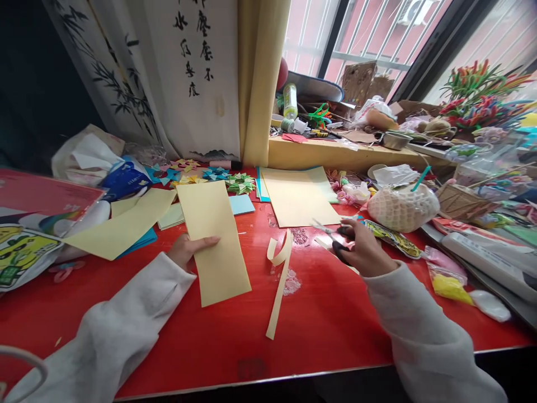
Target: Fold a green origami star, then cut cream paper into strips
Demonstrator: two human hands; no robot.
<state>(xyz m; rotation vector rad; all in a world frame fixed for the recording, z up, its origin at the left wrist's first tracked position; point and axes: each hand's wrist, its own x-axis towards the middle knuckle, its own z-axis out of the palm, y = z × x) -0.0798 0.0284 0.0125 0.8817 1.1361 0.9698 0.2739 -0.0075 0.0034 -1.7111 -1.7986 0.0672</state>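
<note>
My left hand (191,250) grips a pale yellow sheet of paper (218,246) by its left edge, thumb on top and the other fingers hidden beneath. In my right hand (364,252) is a pair of scissors (335,239) with black handles, blades pointing left over the table. Between the hands lies a thin curled strip of yellow paper (277,302). Beyond the scissors rests a larger yellow sheet (297,196) with blue sheets partly under it. Another scrap of pale paper (331,246) lies partly hidden beneath the scissors and right hand.
The red table (201,352) has its front edge near me. Folded paper pieces (240,183) in several colours sit at the back. A long yellow sheet (130,226) lies at left. At right are a foam-netted item (403,207) with a teal straw and a snack packet (392,238).
</note>
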